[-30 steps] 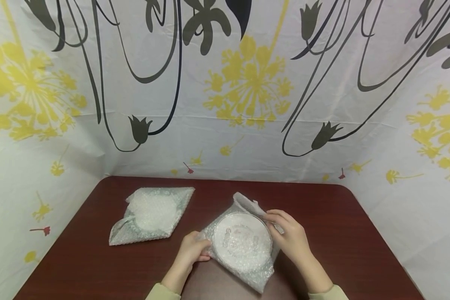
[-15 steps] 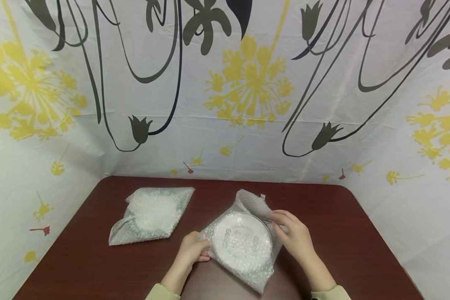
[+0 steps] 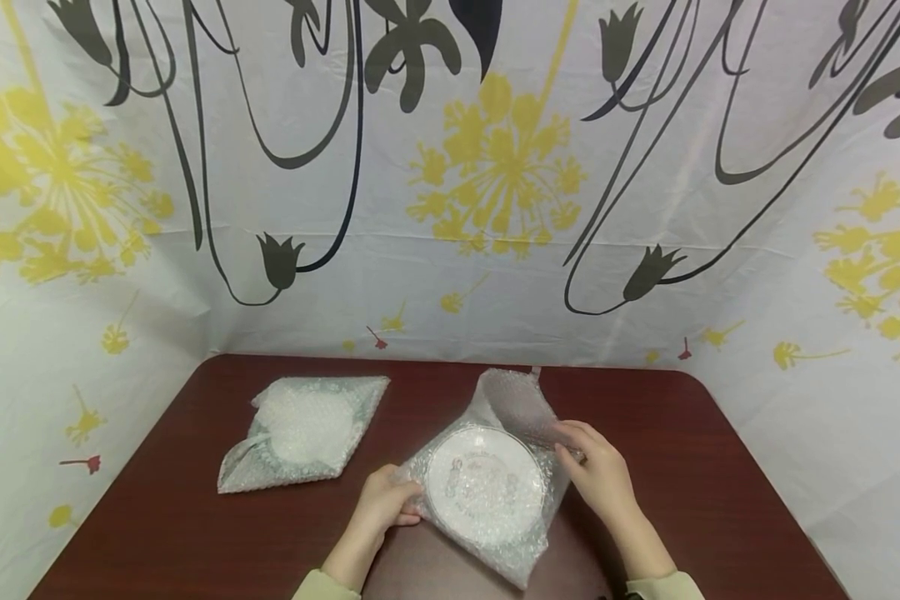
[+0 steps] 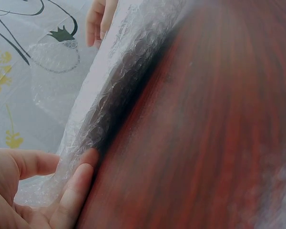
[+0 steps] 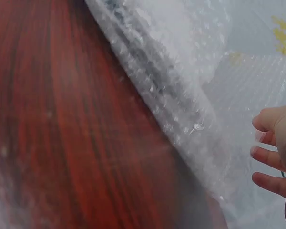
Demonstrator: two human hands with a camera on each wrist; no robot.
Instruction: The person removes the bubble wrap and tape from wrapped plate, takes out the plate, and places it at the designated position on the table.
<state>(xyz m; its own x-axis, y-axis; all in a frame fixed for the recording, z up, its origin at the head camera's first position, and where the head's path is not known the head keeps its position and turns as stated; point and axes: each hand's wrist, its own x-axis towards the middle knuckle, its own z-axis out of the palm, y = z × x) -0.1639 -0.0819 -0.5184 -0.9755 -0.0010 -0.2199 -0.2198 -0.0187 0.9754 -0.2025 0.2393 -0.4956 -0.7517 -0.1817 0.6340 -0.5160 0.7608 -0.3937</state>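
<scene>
Though bumpy, translucent bubble wrap (image 3: 517, 408) around disc (image 3: 485, 485).

A round white plate (image 3: 486, 483) with faint printed markings, sheathed in clear bubble wrap (image 3: 512, 398), one corner stretching beyond the plate's far rim, over a dark red table (image 3: 690, 467).

Two bubble-wrapped packages (image 3: 307, 425) (image 3: 486, 487), one table (image 3: 690, 475)
</scene>
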